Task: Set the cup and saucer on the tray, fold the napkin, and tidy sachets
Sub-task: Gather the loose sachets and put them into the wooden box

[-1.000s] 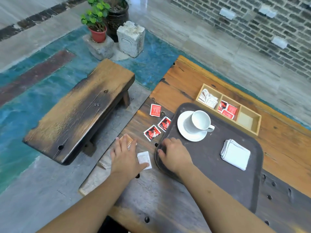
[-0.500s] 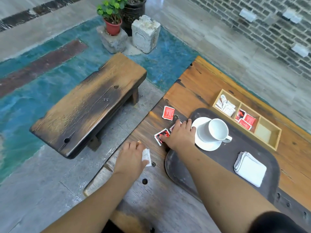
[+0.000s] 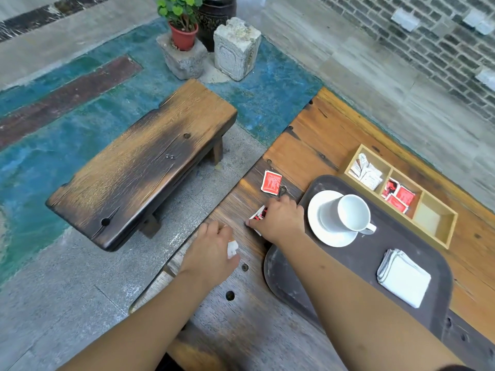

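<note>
A white cup (image 3: 351, 214) lies tilted on its white saucer (image 3: 316, 210) on the dark tray (image 3: 356, 263). A folded white napkin (image 3: 404, 281) rests on the tray's right part. My left hand (image 3: 211, 253) is closed on a white sachet (image 3: 232, 249) near the table's left edge. My right hand (image 3: 278, 220) covers red sachets (image 3: 259, 214) on the table left of the tray, fingers curled onto them. One more red sachet (image 3: 271, 182) lies loose beyond that hand.
A wooden divided box (image 3: 439, 238) stands behind the tray with white sachets (image 3: 365, 172), red sachets (image 3: 397, 196) and one bare compartment. A low wooden bench (image 3: 139, 167) sits left of the table. Potted plant (image 3: 182, 22) and stone blocks (image 3: 235, 46) stand far back.
My left hand has picked up the white sachet and closed on it. My right hand moved from the tray's near-left rim forward onto the red sachets. The view shifted.
</note>
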### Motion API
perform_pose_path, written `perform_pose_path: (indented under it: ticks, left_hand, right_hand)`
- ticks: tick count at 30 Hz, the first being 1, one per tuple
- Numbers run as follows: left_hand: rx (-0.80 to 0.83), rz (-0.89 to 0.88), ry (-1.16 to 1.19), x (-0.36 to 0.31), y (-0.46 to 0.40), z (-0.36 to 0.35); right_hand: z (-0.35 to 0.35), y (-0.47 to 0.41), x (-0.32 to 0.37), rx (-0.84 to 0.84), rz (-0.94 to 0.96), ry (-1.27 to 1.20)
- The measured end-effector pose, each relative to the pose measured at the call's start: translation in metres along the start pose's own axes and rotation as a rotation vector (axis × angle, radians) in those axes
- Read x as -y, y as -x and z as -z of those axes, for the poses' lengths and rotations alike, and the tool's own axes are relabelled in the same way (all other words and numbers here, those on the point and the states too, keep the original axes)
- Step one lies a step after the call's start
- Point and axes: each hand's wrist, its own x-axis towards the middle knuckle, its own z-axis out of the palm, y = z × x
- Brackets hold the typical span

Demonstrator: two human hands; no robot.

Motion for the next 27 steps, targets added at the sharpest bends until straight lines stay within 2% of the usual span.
perform_pose_path:
  ticks: [3, 8, 11, 14, 23, 27]
  left_hand:
    - [-0.001, -0.008, 0.032, 0.003, 0.005, -0.005]
    - [-0.057, 0.031, 0.108, 0.006, 0.006, -0.005]
    - [-0.040, 0.054, 0.103, 0.006, 0.003, 0.000]
    - [0.008, 0.075, 0.092, 0.005, 0.000, 0.002]
    - [0.073, 0.103, 0.080, 0.004, -0.002, -0.007]
    - [0.060, 0.116, 0.109, 0.002, 0.000, -0.010]
  right_hand:
    - [-0.004, 0.001, 0.003, 0.016, 0.058, 0.017]
    - [-0.004, 0.003, 0.000, 0.079, 0.083, -0.119]
    - [-0.002, 0.004, -0.002, 0.061, 0.038, -0.180]
    - [0.000, 0.003, -0.002, 0.075, -0.011, -0.118]
    - [0.001, -0.004, -0.002, 0.114, 0.013, -0.086]
    - [0.001, -0.002, -0.004, 0.135, 0.039, -0.197]
